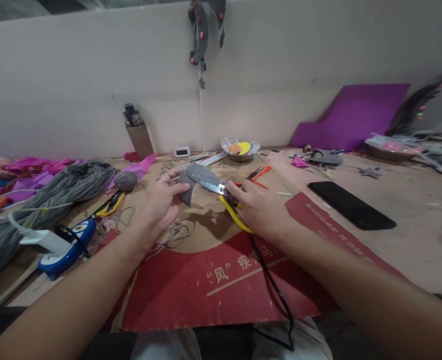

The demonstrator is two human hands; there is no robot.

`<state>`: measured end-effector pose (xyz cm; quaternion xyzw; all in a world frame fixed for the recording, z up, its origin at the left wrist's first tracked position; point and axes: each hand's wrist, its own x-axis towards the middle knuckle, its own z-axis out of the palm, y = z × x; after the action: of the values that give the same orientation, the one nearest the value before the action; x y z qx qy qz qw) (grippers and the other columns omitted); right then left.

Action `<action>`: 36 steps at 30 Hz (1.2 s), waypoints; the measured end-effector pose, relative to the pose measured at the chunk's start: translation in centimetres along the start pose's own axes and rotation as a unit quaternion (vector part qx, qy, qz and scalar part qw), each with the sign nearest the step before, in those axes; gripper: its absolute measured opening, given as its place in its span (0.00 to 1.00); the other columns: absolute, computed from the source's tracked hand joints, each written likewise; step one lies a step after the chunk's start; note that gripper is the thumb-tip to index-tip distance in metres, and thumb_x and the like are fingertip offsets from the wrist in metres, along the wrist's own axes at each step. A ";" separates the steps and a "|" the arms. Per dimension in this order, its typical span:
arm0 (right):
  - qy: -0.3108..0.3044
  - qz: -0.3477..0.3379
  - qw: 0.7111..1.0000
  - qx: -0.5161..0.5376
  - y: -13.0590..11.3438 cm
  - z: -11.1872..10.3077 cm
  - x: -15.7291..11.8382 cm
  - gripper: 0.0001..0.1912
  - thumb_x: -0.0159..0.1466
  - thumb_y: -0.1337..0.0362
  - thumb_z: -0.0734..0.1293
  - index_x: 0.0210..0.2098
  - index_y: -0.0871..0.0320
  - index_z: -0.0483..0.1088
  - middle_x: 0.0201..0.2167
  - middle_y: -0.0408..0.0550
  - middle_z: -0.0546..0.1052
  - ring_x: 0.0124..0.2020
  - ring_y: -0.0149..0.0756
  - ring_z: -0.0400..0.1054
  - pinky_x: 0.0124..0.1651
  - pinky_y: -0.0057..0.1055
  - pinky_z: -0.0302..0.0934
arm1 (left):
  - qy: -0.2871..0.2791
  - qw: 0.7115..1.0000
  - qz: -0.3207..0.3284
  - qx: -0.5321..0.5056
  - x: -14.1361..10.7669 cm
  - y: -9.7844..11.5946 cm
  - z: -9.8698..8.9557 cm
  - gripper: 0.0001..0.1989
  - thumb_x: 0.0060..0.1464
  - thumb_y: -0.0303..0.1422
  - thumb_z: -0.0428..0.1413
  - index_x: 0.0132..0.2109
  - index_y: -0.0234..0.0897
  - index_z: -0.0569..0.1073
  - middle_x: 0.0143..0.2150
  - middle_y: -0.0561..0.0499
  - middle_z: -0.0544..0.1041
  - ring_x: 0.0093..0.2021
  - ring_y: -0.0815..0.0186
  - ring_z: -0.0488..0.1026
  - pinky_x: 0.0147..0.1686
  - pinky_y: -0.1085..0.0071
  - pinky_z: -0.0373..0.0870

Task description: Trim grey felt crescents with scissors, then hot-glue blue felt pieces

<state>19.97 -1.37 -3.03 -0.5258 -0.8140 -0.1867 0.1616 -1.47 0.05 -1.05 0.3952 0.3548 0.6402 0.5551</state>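
Observation:
My left hand (pixel 168 195) pinches a curved grey yarn-covered piece (pixel 186 192) between thumb and fingers. In my right hand (pixel 256 202) is a pair of scissors (pixel 215 186) with a yellow handle, its blades lying against the grey piece. Whether the blades are parted I cannot tell. Both hands are above a red and brown cardboard sheet (pixel 175 295). Loose grey yarn (pixel 177 232) lies on the cardboard below my left hand. Behind my right hand rests an orange-handled tool (pixel 258 172), partly hidden.
At left lie a grey yarn hank (pixel 55 200), a yarn ball (pixel 126 181), a yellow cutter (pixel 111 204) and a blue-and-white power strip (pixel 68 250). A black phone (pixel 352 205) lies at right. Behind stand a bowl (pixel 239 156), a small clock (pixel 182 151) and a purple sheet (pixel 356 117).

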 end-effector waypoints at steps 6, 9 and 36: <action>-0.006 0.025 0.996 0.088 0.4 0.3 0.1 0.16 0.67 0.60 0.59 0.51 0.53 0.69 0.39 0.49 0.76 0.34 0.38 0.69 0.29 0.31 0.47 | 0.015 1.000 -0.020 -0.001 0.2 0.1 0.2 0.19 0.40 0.16 0.60 0.42 0.32 0.73 0.32 0.51 0.78 0.29 0.71 0.74 0.30 0.76 0.71; 0.002 0.027 0.986 0.166 0.5 0.5 0.3 0.17 0.67 0.59 0.60 0.54 0.53 0.67 0.42 0.50 0.76 0.36 0.38 0.69 0.32 0.30 0.51 | 0.037 0.999 -0.024 -0.007 0.4 0.2 0.4 0.16 0.41 0.15 0.58 0.40 0.32 0.73 0.31 0.51 0.78 0.29 0.71 0.74 0.29 0.77 0.71; 0.004 -0.010 1.000 0.025 0.2 0.3 0.2 0.19 0.68 0.56 0.57 0.56 0.53 0.66 0.42 0.54 0.72 0.36 0.40 0.66 0.31 0.31 0.47 | 0.107 0.992 -0.043 -0.049 0.7 0.5 0.2 0.11 0.50 0.13 0.54 0.35 0.31 0.73 0.29 0.50 0.77 0.27 0.73 0.74 0.28 0.81 0.72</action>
<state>20.06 -1.04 -3.18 -0.5127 -0.8230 -0.1701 0.1758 -1.57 0.71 -0.48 0.2813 0.3971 0.6705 0.5600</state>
